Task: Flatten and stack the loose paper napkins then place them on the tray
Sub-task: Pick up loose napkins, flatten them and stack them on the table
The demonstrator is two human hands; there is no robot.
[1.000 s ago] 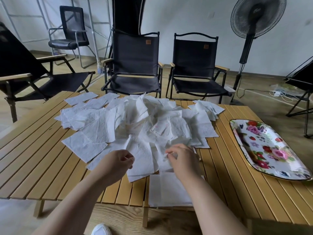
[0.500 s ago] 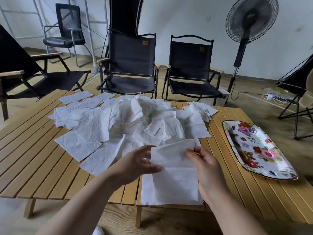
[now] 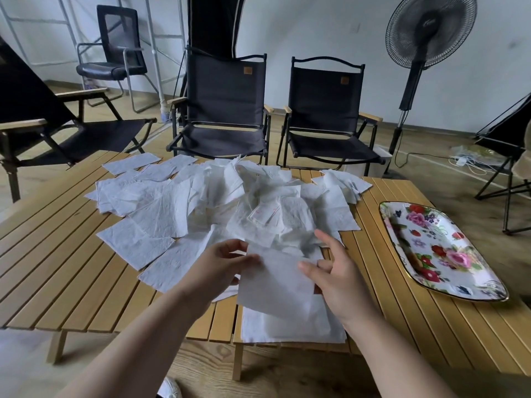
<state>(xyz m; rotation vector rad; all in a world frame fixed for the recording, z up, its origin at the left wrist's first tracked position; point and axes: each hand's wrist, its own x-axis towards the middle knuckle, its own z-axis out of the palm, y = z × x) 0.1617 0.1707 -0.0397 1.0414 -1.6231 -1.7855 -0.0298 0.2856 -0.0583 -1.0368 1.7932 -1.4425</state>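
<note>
**Left of the tray (image 3: 425,234): one napkin (image 3: 275,282) held over the flat stack (image 3: 287,328)**

Left of the tray, at the near edge of the table (image 3: 71,254), your left hand (image 3: 227,265) pinches the left edge of a single napkin. The sheet hangs slanted just above the flat stack. Your right hand (image 3: 336,277), on the side of the sheet nearer the tray, lays its thumb on the right edge, index finger straight. Whether it actually grips cannot be told. The loose pile (image 3: 230,202) lies left of the tray and farther from you.
</note>
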